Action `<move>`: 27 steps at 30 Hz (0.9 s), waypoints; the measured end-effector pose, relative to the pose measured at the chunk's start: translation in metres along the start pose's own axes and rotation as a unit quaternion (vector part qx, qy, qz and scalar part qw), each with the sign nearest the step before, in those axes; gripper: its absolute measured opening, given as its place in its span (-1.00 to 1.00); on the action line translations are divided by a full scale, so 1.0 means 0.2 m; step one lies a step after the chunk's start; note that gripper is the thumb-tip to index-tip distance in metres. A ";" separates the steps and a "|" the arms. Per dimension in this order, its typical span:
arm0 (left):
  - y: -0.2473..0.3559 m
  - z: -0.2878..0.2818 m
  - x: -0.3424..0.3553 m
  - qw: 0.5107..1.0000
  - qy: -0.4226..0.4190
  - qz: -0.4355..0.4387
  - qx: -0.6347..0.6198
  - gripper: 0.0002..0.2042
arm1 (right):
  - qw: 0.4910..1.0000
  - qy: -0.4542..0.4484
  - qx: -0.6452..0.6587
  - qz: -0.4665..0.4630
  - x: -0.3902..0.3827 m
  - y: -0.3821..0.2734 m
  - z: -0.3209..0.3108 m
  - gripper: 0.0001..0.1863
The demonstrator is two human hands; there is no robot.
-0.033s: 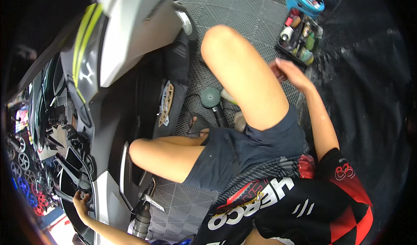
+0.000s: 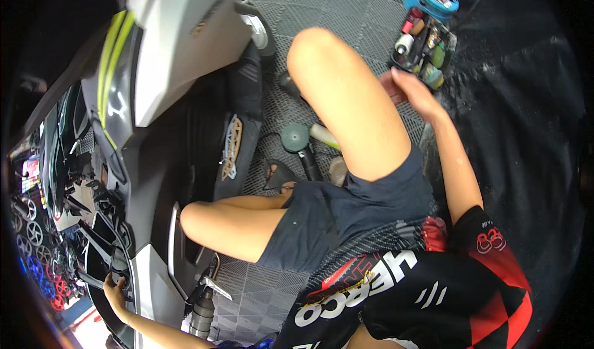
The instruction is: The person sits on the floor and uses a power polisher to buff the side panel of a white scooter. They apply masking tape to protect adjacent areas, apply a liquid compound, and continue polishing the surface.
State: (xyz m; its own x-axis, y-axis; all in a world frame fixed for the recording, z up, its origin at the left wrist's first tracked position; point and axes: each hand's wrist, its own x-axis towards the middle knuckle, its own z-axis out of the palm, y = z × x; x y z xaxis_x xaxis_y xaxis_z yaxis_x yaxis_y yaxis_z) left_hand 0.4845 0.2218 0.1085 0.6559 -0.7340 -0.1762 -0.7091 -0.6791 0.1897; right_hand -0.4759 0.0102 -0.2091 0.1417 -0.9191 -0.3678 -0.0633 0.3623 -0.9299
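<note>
While left hand (image 2: 116, 291) meets scooter (image 2: 170, 157) edge, right hand (image 2: 413, 94) beside tray (image 2: 402, 64), matting (image 2: 352, 18) between.

This looks like a motorcycle workshop. A scooter (image 2: 151, 163) stands by a round-headed green tool (image 2: 295, 137) on grey matting (image 2: 346, 12), and coloured wheel rims (image 2: 35, 233) crowd the far left.

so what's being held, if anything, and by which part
Cannot be told: the left hand is at the scooter, grip unclear; the thigh partly hides the right hand.
</note>
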 end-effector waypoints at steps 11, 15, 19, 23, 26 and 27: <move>0.65 0.44 -0.41 0.935 0.106 -0.118 0.319 0.07 | 0.762 0.151 -0.461 -0.429 0.23 -0.63 -0.02 -0.54; 0.71 0.45 -0.43 0.928 0.128 -0.151 0.316 0.06 | 0.640 0.146 -0.714 -0.243 0.16 -0.47 -0.09 -0.55; 0.71 0.46 -0.42 0.922 0.149 -0.151 0.324 0.00 | 0.718 0.247 -0.522 -0.388 0.05 -0.37 -0.31 -0.72; 0.72 0.46 -0.42 0.895 0.102 -0.099 0.423 -0.25 | 0.725 0.295 -0.430 -0.450 0.00 -0.30 -0.35 -0.75; 0.74 0.46 -0.43 0.923 0.122 -0.136 0.339 -0.28 | 0.719 0.247 -0.552 -0.343 0.04 -0.26 -0.32 -0.66; 0.74 0.47 -0.44 0.924 0.139 -0.128 0.333 -0.25 | 0.703 0.238 -0.587 -0.323 0.05 -0.24 -0.31 -0.58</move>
State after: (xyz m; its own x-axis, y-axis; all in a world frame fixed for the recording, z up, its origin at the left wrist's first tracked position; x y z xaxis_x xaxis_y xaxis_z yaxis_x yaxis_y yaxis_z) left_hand 0.2968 0.1857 0.0620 0.8000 -0.5836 0.1395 -0.4623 -0.7476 -0.4769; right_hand -0.5321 -0.0268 -0.1673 0.1863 -0.8820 0.4329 -0.9488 -0.2759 -0.1537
